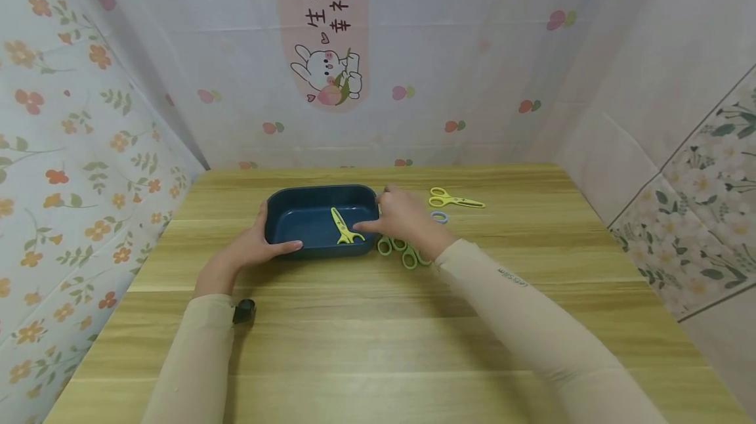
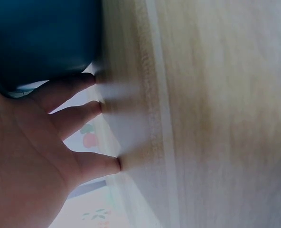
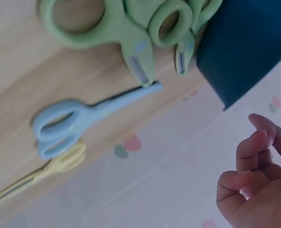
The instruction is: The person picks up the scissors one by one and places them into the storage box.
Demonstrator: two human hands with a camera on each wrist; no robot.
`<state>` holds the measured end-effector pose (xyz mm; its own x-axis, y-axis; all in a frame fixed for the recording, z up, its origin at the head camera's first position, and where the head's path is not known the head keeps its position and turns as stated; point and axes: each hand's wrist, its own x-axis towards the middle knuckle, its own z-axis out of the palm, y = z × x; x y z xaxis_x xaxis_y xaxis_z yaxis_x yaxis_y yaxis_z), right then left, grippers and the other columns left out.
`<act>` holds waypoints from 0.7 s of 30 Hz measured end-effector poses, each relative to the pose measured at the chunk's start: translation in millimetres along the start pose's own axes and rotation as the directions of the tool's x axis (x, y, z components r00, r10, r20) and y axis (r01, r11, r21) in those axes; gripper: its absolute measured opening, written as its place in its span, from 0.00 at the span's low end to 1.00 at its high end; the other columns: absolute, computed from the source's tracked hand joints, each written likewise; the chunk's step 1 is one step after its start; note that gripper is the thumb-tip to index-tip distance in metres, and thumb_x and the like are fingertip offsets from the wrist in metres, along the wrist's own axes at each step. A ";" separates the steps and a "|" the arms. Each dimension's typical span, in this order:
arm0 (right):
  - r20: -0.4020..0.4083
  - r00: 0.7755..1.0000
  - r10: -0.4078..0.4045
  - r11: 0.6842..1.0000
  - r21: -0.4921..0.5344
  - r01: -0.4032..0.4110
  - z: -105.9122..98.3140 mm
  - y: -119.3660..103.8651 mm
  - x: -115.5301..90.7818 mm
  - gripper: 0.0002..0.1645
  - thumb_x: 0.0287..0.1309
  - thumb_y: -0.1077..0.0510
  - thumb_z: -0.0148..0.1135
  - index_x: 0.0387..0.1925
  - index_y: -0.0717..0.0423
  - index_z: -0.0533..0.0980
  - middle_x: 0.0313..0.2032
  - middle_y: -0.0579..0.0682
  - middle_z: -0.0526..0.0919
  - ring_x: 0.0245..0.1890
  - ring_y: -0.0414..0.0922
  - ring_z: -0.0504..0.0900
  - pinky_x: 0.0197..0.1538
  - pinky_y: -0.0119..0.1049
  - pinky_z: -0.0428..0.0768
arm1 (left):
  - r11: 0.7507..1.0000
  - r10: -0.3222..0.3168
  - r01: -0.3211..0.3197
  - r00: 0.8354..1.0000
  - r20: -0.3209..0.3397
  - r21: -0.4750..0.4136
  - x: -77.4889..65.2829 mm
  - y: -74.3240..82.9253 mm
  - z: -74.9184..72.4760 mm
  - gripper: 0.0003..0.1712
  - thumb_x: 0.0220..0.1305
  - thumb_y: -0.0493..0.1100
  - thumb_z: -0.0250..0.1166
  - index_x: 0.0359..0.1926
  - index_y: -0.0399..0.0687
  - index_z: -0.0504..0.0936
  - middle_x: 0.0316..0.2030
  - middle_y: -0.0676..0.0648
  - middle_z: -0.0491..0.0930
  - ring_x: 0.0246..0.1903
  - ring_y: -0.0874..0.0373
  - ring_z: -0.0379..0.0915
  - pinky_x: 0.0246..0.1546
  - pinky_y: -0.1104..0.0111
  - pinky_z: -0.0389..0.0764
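A dark blue rectangular box (image 1: 307, 253) stands on the table, with yellow-green scissors (image 1: 339, 224) lying inside it. My left hand (image 1: 251, 247) is at the box's left end, its thumb along the front rim. The left wrist view shows its other fingers (image 2: 79, 118) straight and spread, their tips down by the tabletop. My right hand (image 1: 407, 217) hovers at the right end, thumb over the inside. Its loosely bent fingers (image 3: 249, 147) hold nothing in the right wrist view. Beneath it lie several green scissors (image 3: 135, 52), beside the box.
Blue scissors (image 3: 74, 121) lie right of the green ones, and yellow scissors (image 1: 451, 199) farther back to the right. A printed curtain (image 1: 413, 56) hangs behind the wooden table (image 1: 354, 332). Patterned cloth (image 1: 59, 161) covers the left side.
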<state>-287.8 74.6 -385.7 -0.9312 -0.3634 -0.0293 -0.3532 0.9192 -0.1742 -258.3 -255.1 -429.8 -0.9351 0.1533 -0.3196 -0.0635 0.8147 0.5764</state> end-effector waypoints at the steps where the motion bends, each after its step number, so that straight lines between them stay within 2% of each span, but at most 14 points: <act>1: 0.005 1.000 0.009 1.000 0.004 -0.009 -1.7 1.5 -1.1 0.53 0.57 0.19 0.67 0.62 0.58 0.83 0.64 0.56 0.80 0.51 0.54 0.87 0.51 0.46 0.88 | 1.000 0.002 -0.002 1.000 -0.001 0.001 0.3 -0.5 0.1 0.84 0.59 0.80 0.67 0.82 0.48 0.13 0.83 0.24 0.35 0.80 0.22 0.47 0.78 0.33 0.58; 6: -0.007 1.000 0.020 1.000 -0.005 -0.020 -7.7 12.1 -9.3 0.58 0.58 0.19 0.66 0.75 0.56 0.73 0.74 0.59 0.74 0.66 0.58 0.82 0.63 0.53 0.85 | 1.000 0.012 -0.012 1.000 -0.006 -0.015 1.5 -2.8 2.2 0.83 0.60 0.80 0.67 0.82 0.48 0.13 0.84 0.25 0.35 0.81 0.22 0.45 0.79 0.33 0.56; 12: -0.025 0.999 -0.029 1.000 0.007 0.029 -10.4 26.9 -23.1 0.59 0.57 0.21 0.69 0.76 0.55 0.71 0.72 0.59 0.76 0.68 0.58 0.80 0.68 0.55 0.81 | 1.000 0.012 -0.012 1.000 -0.002 -0.004 0.3 -3.8 1.3 0.83 0.61 0.80 0.66 0.82 0.48 0.13 0.84 0.24 0.35 0.81 0.22 0.45 0.79 0.33 0.56; 17: -0.021 0.999 -0.028 0.999 0.018 0.029 -8.6 34.6 -34.9 0.56 0.56 0.23 0.71 0.74 0.56 0.73 0.69 0.59 0.78 0.66 0.58 0.81 0.67 0.56 0.81 | 1.000 0.005 -0.005 1.000 -0.003 -0.001 0.7 -3.4 1.5 0.84 0.60 0.81 0.66 0.82 0.48 0.13 0.84 0.24 0.35 0.80 0.22 0.47 0.79 0.33 0.57; 21: -0.022 1.000 -0.021 1.000 -0.004 0.021 -3.7 39.2 -42.0 0.56 0.54 0.22 0.72 0.71 0.55 0.76 0.62 0.57 0.80 0.54 0.56 0.85 0.58 0.53 0.86 | 1.000 0.004 -0.004 1.000 -0.004 0.000 2.1 -4.4 1.9 0.84 0.60 0.81 0.66 0.82 0.49 0.13 0.84 0.24 0.36 0.80 0.22 0.48 0.78 0.33 0.58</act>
<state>-262.8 126.5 -387.7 -0.9251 -0.3796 -0.0043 -0.3733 0.9118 -0.1713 -259.4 -257.2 -434.4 -0.9366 0.1541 -0.3147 -0.0600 0.8143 0.5773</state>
